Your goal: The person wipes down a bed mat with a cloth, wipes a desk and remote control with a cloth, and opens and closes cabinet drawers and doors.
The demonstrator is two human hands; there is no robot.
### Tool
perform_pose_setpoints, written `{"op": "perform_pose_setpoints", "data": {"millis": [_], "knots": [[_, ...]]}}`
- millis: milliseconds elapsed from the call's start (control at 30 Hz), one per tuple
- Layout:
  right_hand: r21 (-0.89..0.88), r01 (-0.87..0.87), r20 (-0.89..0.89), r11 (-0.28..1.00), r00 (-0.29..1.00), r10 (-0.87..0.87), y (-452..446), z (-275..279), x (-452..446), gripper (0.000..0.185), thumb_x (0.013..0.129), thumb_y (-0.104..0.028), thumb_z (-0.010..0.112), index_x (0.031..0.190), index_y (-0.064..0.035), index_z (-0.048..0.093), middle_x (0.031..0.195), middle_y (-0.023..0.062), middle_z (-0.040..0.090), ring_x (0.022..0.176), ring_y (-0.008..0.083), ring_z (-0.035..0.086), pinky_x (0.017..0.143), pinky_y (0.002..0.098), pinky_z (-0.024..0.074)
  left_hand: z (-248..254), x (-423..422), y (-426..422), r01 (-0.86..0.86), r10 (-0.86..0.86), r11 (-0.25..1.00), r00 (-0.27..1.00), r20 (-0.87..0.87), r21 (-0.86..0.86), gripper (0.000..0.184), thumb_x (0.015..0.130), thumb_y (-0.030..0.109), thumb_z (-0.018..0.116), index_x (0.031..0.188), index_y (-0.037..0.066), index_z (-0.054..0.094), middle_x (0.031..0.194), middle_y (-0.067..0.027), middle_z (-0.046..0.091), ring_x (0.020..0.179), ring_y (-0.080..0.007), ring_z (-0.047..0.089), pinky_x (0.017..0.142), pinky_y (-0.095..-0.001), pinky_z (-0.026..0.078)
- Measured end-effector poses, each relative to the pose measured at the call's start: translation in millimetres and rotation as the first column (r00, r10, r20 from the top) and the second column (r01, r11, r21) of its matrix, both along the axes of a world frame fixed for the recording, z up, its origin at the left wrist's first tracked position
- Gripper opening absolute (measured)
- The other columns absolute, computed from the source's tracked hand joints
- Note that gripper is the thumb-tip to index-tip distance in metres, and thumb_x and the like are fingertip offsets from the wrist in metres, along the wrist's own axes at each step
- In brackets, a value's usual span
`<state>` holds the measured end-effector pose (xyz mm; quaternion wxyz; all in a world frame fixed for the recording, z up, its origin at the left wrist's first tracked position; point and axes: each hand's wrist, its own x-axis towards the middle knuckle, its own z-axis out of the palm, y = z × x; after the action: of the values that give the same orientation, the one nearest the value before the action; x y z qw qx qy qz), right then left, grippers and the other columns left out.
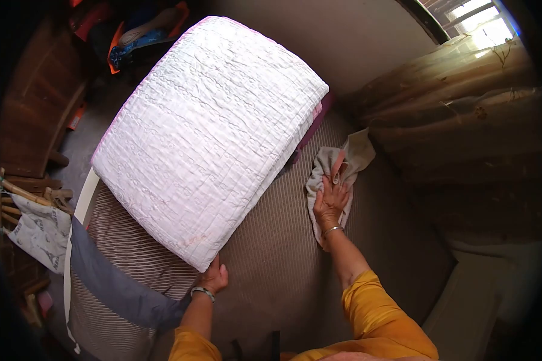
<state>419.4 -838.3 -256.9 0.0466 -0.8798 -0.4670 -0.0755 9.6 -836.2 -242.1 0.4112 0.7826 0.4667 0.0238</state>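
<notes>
A thick, folded white quilt with pinkish edges takes up the middle of the head view. At its near corner is my left hand, touching the quilt from below. Its thumb shows, but most of the fingers are hidden by the quilt, so I cannot tell whether they grip it. Farther right, my right hand presses a crumpled light grey cloth with a pink patch onto the brown striped bed surface. The fingers look bent into the cloth's folds.
A dark grey fabric strip lies along the bed's curved pale edge. Brownish curtains hang at the right below a bright window. Wooden furniture and a stick frame draped with printed cloth stand at the left.
</notes>
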Motion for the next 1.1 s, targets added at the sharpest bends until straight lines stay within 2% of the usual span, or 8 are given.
{"op": "perform_pose_setpoints", "data": {"millis": [233, 500, 533, 633, 667, 700, 833, 1100], "knots": [[0.028, -0.009, -0.019, 1.0, 1.0, 0.009, 2, 4, -1, 0.051, 0.082, -0.033, 0.053, 0.131, -0.0229, 0.049, 0.143, 0.0123, 0.034, 0.13, 0.0436, 0.026, 0.104, 0.0613, 0.0195, -7, -2, -3, 0.016, -0.011, 0.995, 0.999, -0.048, 0.095, 0.068, 0.081, 0.021, 0.047, 0.14, -0.006, 0.026, 0.143, -0.0314, 0.025, 0.134, -0.0471, 0.021, 0.112, -0.048, 0.018], [0.039, -0.02, -0.01, 0.999, 1.0, 0.021, 2, 8, -3, 0.05, 0.082, -0.033, 0.053, 0.131, -0.0218, 0.049, 0.144, 0.0115, 0.032, 0.129, 0.043, 0.026, 0.104, 0.0611, 0.0195, 18, 10, 2, -0.057, 0.039, 0.986, 0.993, -0.115, -0.157, 0.067, 0.081, 0.018, 0.048, 0.139, -0.006, 0.025, 0.139, -0.0342, 0.029, 0.132, -0.0472, 0.027, 0.112, -0.0469, 0.018], [0.035, -0.019, -0.036, 0.999, 0.999, 0.02, 2, 7, -2, 0.051, 0.082, -0.033, 0.053, 0.132, -0.0217, 0.048, 0.144, 0.0127, 0.032, 0.129, 0.0432, 0.025, 0.104, 0.0613, 0.0189, 19, 12, 1, 0.047, -0.033, 0.996, 0.984, -0.172, 0.077, 0.065, 0.081, 0.019, 0.05, 0.137, -0.007, 0.03, 0.139, -0.0326, 0.031, 0.124, -0.0481, 0.039, 0.107, -0.0481, 0.028], [0.011, -0.01, -0.045, 1.0, 0.999, 0.011, 1, 4, 0, 0.052, 0.082, -0.033, 0.053, 0.133, -0.022, 0.047, 0.143, 0.0142, 0.033, 0.13, 0.0433, 0.025, 0.104, 0.0617, 0.0183, 69, 74, 20, -0.126, 0.039, 0.938, 0.964, -0.261, -0.322, 0.065, 0.081, 0.019, 0.051, 0.138, -0.006, 0.03, 0.142, -0.0301, 0.027, 0.131, -0.044, 0.032, 0.107, -0.053, 0.025], [0.009, -0.016, -0.036, 1.0, 0.999, 0.017, 0, 3, 0, 0.054, 0.082, -0.034, 0.054, 0.134, -0.0222, 0.046, 0.141, 0.015, 0.035, 0.13, 0.0437, 0.025, 0.103, 0.0621, 0.0186, 54, 95, 16, 0.049, -0.056, 0.998, 0.979, -0.194, -0.045, 0.067, 0.08, 0.019, 0.052, 0.139, -0.005, 0.03, 0.144, -0.028, 0.025, 0.134, -0.0421, 0.027, 0.107, -0.0559, 0.022], [0.027, -0.026, -0.03, 0.999, 0.999, 0.027, 2, 4, 3, 0.053, 0.082, -0.034, 0.054, 0.134, -0.0223, 0.047, 0.141, 0.0149, 0.036, 0.13, 0.0437, 0.026, 0.103, 0.0622, 0.0187, 35, 117, 11, 0.204, -0.17, 0.947, 0.973, -0.154, 0.247, 0.068, 0.08, 0.02, 0.052, 0.14, -0.004, 0.029, 0.146, -0.0258, 0.022, 0.137, -0.0402, 0.021, 0.107, -0.0587, 0.02], [0.063, -0.024, -0.076, 0.998, 0.997, 0.029, 0, 4, 0, 0.051, 0.082, -0.034, 0.055, 0.131, -0.0226, 0.05, 0.142, 0.0147, 0.035, 0.13, 0.0442, 0.026, 0.103, 0.0631, 0.0186, 24, 227, 7, -0.194, 0.24, 0.936, 0.962, -0.131, 0.294, 0.074, 0.079, 0.022, 0.055, 0.142, -0.002, 0.024, 0.151, -0.0198, 0.016, 0.141, -0.0383, 0.01, 0.108, -0.0603, 0.012], [0.073, -0.037, -0.15, 0.997, 0.988, 0.047, 2, 12, 4, 0.05, 0.082, -0.035, 0.055, 0.13, -0.0235, 0.051, 0.145, 0.0144, 0.032, 0.132, 0.0456, 0.023, 0.103, 0.0645, 0.0163, -3, 270, -19, -0.09, 0.214, 0.869, 0.955, -0.204, 0.487, 0.078, 0.08, 0.032, 0.051, 0.143, -0.003, 0.021, 0.152, -0.0196, 0.016, 0.141, -0.0391, 0.008, 0.108, -0.0597, 0.009]]}}
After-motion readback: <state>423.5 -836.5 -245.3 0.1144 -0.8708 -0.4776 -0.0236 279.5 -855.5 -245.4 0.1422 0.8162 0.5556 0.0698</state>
